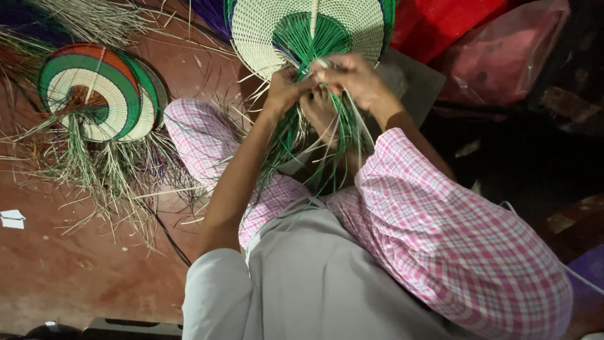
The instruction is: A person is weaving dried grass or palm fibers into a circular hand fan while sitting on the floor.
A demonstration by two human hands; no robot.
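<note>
Seated on the red floor [75,277], legs in pink check drawn up to prop the work. Half-woven fan [308,31], cream and green, lying just beyond the knees with its stick pointing away, loose green strands [296,135] trailing back toward the lap so both hands can reach them. Left hand [284,88] pinching a bunch of strands at the fan's base, fingers closed tight on them, seemingly to keep the weave taut. Right hand [352,79] just beside it, touching, fingers curled together around more strands; exact grip hidden behind the knuckles. Finished fans [94,91], banded green, orange and cream, stacked well off to the left on a litter of spare straw [107,170], out of the way yet near. Red and pink bags [484,44] beyond the right arm.
</note>
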